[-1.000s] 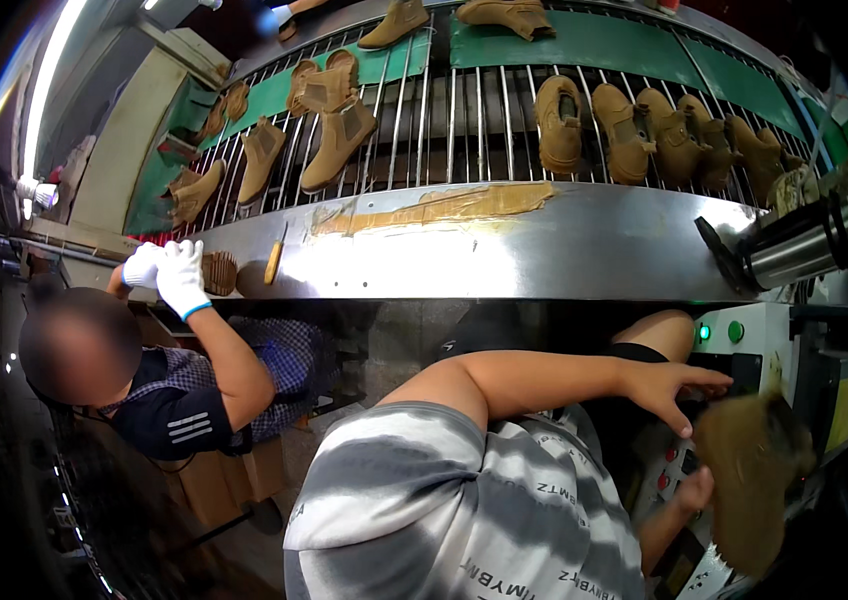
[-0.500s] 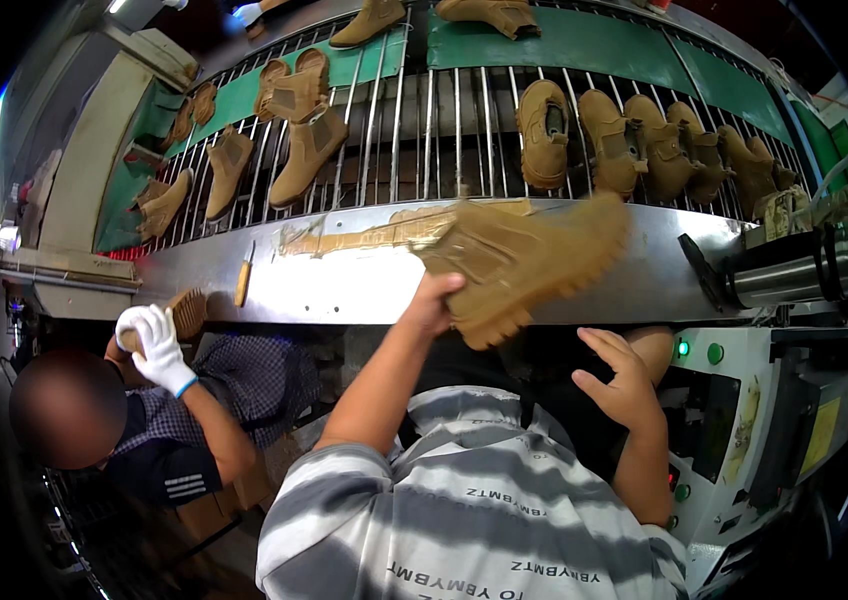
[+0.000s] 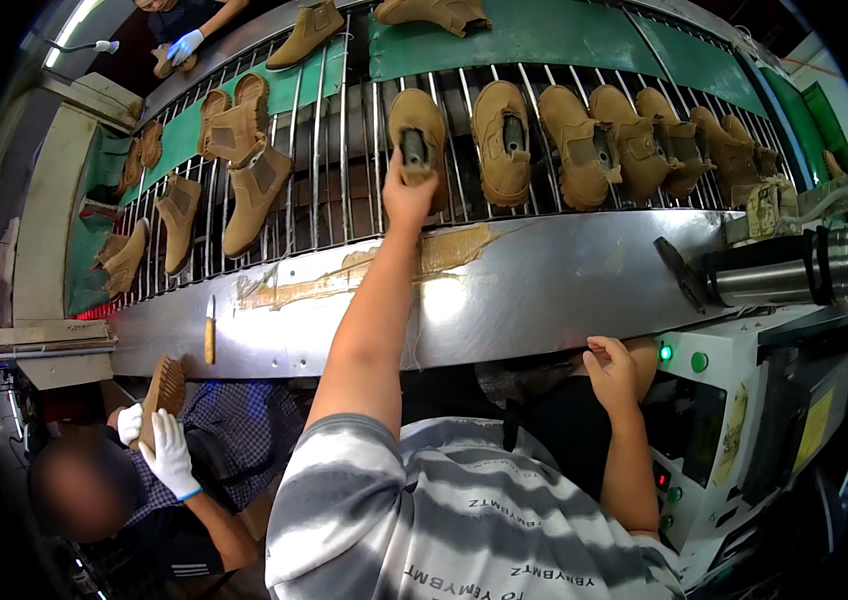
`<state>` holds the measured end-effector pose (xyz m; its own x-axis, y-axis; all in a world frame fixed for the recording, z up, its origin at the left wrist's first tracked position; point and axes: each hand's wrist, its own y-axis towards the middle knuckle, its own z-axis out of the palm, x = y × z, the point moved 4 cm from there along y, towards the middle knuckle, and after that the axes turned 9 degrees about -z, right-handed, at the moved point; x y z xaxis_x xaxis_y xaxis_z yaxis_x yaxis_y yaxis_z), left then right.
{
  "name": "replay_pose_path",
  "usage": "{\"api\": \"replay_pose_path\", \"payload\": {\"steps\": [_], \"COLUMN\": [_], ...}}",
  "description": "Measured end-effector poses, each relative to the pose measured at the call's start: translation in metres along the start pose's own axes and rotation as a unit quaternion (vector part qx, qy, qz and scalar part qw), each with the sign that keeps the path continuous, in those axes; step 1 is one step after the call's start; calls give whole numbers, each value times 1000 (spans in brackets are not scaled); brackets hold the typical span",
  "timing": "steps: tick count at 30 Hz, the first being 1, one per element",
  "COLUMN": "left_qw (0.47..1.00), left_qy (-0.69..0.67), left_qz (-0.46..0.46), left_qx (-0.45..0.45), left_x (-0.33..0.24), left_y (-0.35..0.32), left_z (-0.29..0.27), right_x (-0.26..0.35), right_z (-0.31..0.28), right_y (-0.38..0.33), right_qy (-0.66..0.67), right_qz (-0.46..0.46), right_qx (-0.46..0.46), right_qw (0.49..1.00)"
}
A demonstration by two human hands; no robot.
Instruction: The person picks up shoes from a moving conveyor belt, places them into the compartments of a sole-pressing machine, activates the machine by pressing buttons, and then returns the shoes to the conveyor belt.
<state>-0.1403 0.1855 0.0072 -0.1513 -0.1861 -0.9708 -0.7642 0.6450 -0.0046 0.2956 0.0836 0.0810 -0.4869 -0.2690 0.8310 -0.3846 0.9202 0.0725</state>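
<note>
Stretched forward, the left hand (image 3: 411, 193) grips a round-toed, matte tan boot (image 3: 417, 109), upper centre; the right hand (image 3: 614, 374), right of centre, is loosely open.

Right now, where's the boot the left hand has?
In the head view, the held boot is at upper middle, in the left hand over the metal bars, just left of another tan boot.

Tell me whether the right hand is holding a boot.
No: the right hand is empty, while the left hand holds a tan boot.
</note>
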Motion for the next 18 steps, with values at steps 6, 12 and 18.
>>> {"api": "replay_pose_path", "payload": {"steps": [6,12,18], "left_qw": [993,973,890], "left_qy": [39,10,434], "left_qz": [105,229,31], "left_qx": [-46,-5,140], "left_x": [-27,-165,-119], "left_y": [-9,84,289], "left_z": [-4,41,203], "right_x": [-31,-80,-80], "right_z": [-2,18,22], "right_y": [56,94,107], "right_qy": [-54,-164,-209], "right_qz": [-20,-9,-40], "right_qx": [-21,-89,-134], "right_qw": [998,982,968]}}
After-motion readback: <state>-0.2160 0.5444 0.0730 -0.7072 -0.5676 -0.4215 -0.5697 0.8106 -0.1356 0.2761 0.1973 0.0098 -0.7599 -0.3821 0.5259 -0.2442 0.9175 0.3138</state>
